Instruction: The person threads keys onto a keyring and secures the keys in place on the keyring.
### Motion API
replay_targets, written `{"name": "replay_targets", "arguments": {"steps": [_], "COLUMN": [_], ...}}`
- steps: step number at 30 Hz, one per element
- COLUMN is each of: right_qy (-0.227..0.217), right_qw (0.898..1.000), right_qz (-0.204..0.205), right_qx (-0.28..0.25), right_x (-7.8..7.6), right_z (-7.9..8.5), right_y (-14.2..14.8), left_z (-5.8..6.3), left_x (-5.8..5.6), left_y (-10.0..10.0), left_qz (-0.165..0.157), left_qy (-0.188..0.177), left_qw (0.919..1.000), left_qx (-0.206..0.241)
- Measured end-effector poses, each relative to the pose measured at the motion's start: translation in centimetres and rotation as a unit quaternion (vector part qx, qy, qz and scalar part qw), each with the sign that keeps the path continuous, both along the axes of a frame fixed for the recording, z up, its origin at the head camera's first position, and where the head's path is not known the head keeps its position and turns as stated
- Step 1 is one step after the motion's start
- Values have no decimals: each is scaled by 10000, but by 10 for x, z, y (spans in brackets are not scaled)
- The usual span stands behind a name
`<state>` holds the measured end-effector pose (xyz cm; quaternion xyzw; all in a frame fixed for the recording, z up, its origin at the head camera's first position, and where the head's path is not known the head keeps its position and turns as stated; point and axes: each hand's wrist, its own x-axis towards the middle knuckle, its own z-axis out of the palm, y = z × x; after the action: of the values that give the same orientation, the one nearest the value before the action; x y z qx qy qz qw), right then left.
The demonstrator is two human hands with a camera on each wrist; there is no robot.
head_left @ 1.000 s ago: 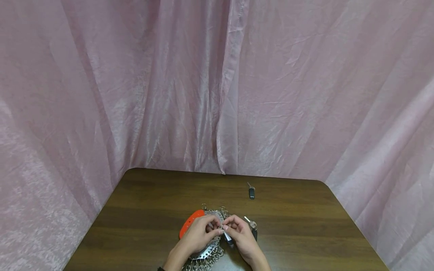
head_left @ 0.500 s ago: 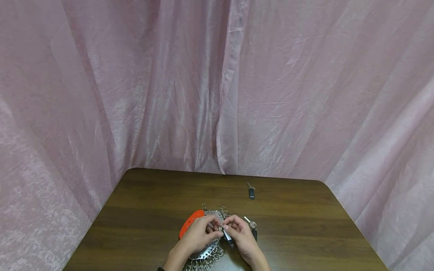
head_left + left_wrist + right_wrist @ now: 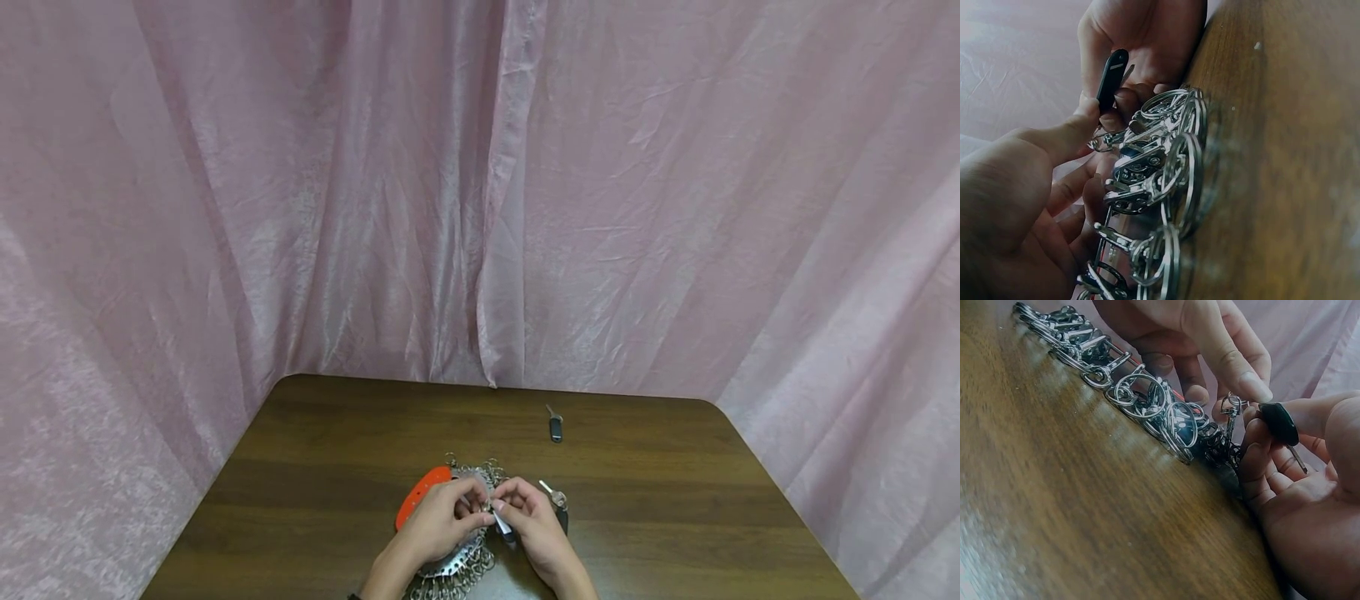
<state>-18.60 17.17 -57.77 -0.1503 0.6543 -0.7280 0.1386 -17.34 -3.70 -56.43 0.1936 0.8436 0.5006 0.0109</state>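
Note:
Two hands meet over a metal plate [image 3: 447, 567] with an orange part [image 3: 423, 493] and a fringe of several metal clips and split rings [image 3: 1141, 394]. My left hand [image 3: 437, 523] pinches a small metal clasp [image 3: 1230, 406] between thumb and fingers. Close against it, my right hand [image 3: 535, 533] pinches a key with a black head [image 3: 1112, 78]; the key blade [image 3: 1298, 459] points back toward the right palm. The black key head lies right at the left thumb tip in both wrist views. Much of the plate is hidden under the left hand.
A key with a dark fob [image 3: 555, 428] lies toward the back of the brown wooden table [image 3: 337, 442]. Another key with a black head [image 3: 558, 504] lies just right of the right hand. Pink curtains [image 3: 637, 208] hang behind the table.
My left thumb has shifted slightly toward the near side, and a bit of shiny metal shows between the fingertips. Otherwise both hands and the loose keys stay in place.

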Motion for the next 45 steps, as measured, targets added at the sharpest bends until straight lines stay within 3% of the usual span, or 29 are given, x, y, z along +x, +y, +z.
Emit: {"name": "replay_targets", "arguments": {"steps": [14,27,45], "right_qy": [37,-55,-58], "right_qw": [10000,10000,9999], "right_qz": [-33,-28,-40], "right_qx": [37,22,96], "right_x": [0,1,2], "right_z": [-1,1,2], "right_y": [0,-1,-2], "left_z": [0,0,0], "left_x": [0,0,0], "left_y": [0,1,0], "left_qz": [81,-5,36], "left_qy": [-64,117,77], "left_qw": [9999,9998,10000], "left_qx": [37,162,44]}}
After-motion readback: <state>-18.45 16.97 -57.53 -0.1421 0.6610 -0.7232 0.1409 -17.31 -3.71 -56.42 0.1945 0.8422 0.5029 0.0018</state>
